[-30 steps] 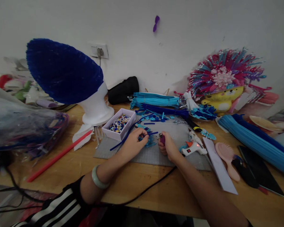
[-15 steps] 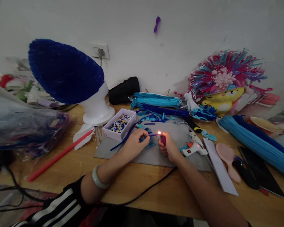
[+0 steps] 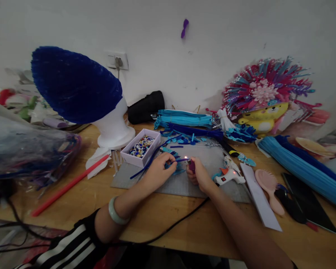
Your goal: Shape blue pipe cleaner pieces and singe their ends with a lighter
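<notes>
Between the thumb and fingers of my left hand (image 3: 161, 169) is a thin blue pipe cleaner (image 3: 180, 160), its free end pointing right. My right hand (image 3: 199, 175) is closed around a purple-red lighter (image 3: 191, 165). A small flame (image 3: 186, 158) burns at the lighter's top, right at the pipe cleaner's tip. Both hands are over a grey mat (image 3: 168, 188). Small blue pieces lie under and behind my left hand. A white box (image 3: 141, 160) of mixed beads stands just left of it. To the right of my right hand lies a white glue gun (image 3: 229, 178) with a lit red light.
At left, a white foam head (image 3: 112, 125) carries a big blue fan-shaped headpiece (image 3: 75, 86). A red stick (image 3: 71, 186) lies in front. Blue pipe cleaner bundles (image 3: 184, 118) line the back. A pink brush (image 3: 268, 186) and black cable (image 3: 173, 226) lie nearby.
The lighter and its flame have shifted slightly left, onto the pipe cleaner's tip, and the flame looks smaller. My left hand keeps its hold in nearly the same place.
</notes>
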A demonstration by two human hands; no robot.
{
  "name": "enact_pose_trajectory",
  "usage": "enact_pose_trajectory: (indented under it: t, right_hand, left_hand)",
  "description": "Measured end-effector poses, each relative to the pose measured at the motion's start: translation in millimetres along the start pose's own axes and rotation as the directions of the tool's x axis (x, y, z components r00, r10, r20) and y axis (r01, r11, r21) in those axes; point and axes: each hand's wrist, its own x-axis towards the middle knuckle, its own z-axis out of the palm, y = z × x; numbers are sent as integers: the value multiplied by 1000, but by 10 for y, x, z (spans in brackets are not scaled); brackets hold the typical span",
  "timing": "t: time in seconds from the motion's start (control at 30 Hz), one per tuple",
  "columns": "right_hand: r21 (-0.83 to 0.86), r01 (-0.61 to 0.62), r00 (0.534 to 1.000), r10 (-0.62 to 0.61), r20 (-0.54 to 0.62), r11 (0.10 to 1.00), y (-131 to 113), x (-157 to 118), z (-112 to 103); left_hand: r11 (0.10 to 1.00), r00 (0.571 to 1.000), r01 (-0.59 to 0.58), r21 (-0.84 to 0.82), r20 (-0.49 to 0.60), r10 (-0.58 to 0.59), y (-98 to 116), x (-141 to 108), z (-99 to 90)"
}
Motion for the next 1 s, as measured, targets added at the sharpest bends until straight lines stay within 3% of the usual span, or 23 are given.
enact_pose_trajectory:
  t: [0.1, 0.27, 0.37, 0.5, 0.6, 0.73, 0.9, 1.0]
  right_hand:
    - [162, -102, 995, 101, 16, 981, -6, -23, -12]
    - [274, 50, 995, -25, -94, 960, 17, -67, -10]
    - [170, 102, 982, -71, -176, 980, -25, -43, -70]
    - [-203, 161, 929, -218, -298, 966, -136, 153, -267]
    - [-494, 176, 900, -343, -270, 851, -255, 394, -362]
    - [-731, 187, 861, -467, -199, 656, -417, 665, -290]
    - [-926, 68, 893, -436, -109, 372, -511, 768, -150]
    - [-969, 40, 899, -431, -72, 245, -523, 739, -136]
  left_hand:
    - [1000, 1000, -19, 14, -16, 19, -36, 9, -14]
    - [984, 989, -74, 162, -116, 93, -119, 67, -157]
    - [945, 979, -99, 313, -138, 149, -170, 103, -236]
    - [887, 985, -119, 445, -62, 163, -205, 104, -232]
    - [873, 987, -132, 469, -20, 160, -208, 84, -195]
    - [875, 989, -109, 472, -38, 144, -219, 75, -181]
    - [894, 990, -111, 434, -33, 139, -215, 89, -194]
    - [910, 990, -119, 396, -18, 137, -196, 90, -199]
